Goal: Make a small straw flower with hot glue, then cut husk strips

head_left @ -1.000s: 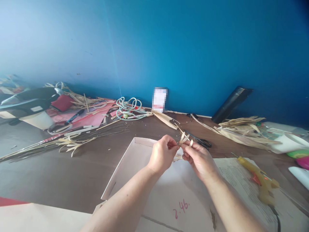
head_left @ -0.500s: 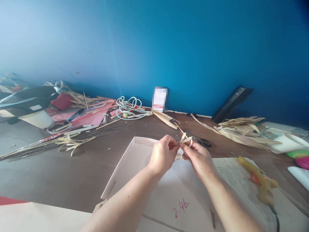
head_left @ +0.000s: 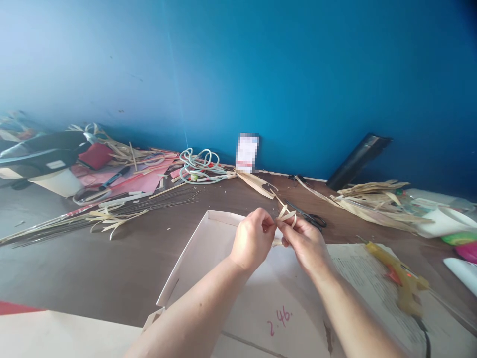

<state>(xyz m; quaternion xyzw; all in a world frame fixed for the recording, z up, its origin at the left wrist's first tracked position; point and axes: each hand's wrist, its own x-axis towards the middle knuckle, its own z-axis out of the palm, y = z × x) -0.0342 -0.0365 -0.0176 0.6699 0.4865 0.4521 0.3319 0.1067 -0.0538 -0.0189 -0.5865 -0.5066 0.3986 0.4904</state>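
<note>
Over a shallow cardboard box [head_left: 270,293] marked "2.46.", the person's left hand [head_left: 254,237] is bunched against the right fingertips, its grip impossible to tell; the right hand [head_left: 306,242] pinches looped pale strips [head_left: 286,214]. Black scissors [head_left: 316,220] lie just beyond, before a blue wall [head_left: 290,74].

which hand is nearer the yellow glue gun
Right. The right hand is to the left of the yellow glue gun, not touching it; the left hand is farther left, beyond the right hand.

There're 2 hands [head_left: 253,241], 1 pr scissors [head_left: 308,216], 1 glue gun [head_left: 389,258], 1 blk tube [head_left: 357,161] & 1 box [head_left: 208,253].
</note>
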